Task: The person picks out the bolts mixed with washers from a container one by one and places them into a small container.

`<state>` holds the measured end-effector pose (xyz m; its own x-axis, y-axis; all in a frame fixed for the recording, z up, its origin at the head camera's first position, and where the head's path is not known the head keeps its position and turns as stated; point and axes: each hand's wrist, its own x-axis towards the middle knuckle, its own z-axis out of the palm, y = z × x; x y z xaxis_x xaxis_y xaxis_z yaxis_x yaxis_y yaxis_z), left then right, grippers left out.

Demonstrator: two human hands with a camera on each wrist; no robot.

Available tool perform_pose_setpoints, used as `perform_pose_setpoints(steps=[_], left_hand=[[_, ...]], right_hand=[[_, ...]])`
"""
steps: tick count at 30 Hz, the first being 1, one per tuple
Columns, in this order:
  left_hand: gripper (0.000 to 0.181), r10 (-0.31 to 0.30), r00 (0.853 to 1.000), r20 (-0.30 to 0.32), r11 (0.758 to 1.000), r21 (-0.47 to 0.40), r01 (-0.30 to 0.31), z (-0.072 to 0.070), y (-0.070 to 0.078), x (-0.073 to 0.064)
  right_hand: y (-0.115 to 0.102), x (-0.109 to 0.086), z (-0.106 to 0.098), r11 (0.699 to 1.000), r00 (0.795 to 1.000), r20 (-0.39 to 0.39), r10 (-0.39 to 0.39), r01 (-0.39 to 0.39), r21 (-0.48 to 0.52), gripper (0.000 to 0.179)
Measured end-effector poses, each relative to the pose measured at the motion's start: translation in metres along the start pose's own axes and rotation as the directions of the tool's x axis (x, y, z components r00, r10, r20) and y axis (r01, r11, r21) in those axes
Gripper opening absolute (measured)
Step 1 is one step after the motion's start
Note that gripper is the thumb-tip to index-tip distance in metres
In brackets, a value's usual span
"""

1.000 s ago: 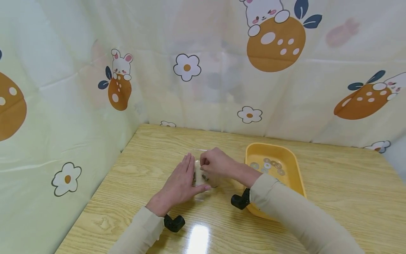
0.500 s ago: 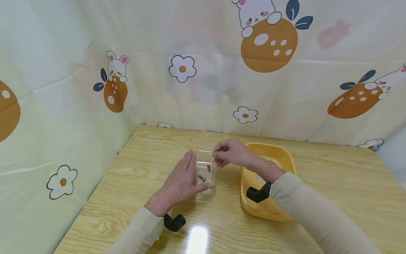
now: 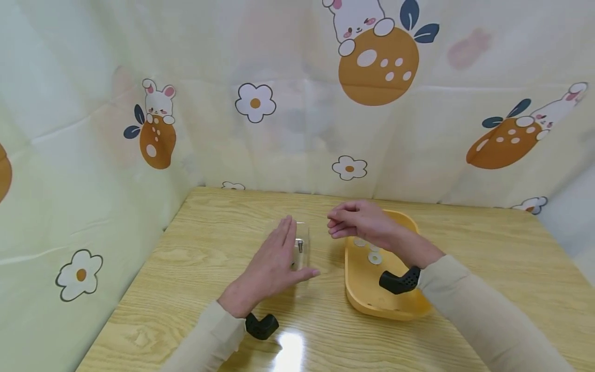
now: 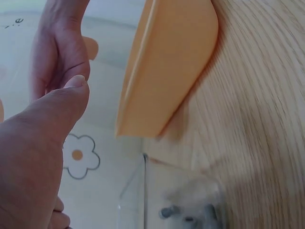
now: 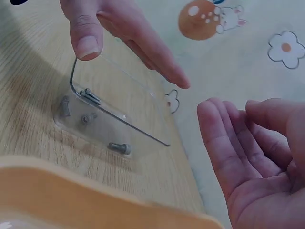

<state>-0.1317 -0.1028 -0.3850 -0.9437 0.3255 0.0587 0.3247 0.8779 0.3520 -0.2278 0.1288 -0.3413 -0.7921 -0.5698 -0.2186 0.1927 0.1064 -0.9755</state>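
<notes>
A clear plastic box (image 5: 90,121) on the table holds several socket-head bolts (image 5: 119,148). My left hand (image 3: 269,266), fingers straight and thumb spread, overlaps the box in the head view. From the right wrist, that left hand (image 5: 126,36) shows close over the box's rim, holding nothing. My right hand (image 3: 364,223) is lifted to the right of the box, over the back left of the yellow tray (image 3: 390,310). Its fingers are loosely bent, and nothing shows between thumb and fingertips in the right wrist view.
Several flat washers (image 3: 374,258) lie in the yellow tray, partly hidden beneath the right forearm. A printed curtain (image 3: 297,139) hangs behind and left of the wooden table (image 3: 223,222).
My right hand has moved away from the box to the right, toward the tray, its fingers loosening. My left hand has shifted slightly right and covers more of the box.
</notes>
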Motion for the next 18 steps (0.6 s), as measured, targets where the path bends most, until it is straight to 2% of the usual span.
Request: perform_pose_setpoints(steps=[11, 18], left_hand=[[0.116, 0.044, 0.999, 0.026, 0.999, -0.005, -0.044, 0.003, 0.023, 0.009], [0.116, 0.086, 0.995, 0.053, 0.996, -0.035, -0.084, 0.008, 0.038, 0.014]], right_hand=[[0.01, -0.028, -0.026, 0.995, 0.998, -0.032, 0.052, -0.049, 0.091, 0.021], [0.021, -0.043, -0.04, 0.996, 0.997, -0.039, 0.063, -0.06, 0.068, 0.019]])
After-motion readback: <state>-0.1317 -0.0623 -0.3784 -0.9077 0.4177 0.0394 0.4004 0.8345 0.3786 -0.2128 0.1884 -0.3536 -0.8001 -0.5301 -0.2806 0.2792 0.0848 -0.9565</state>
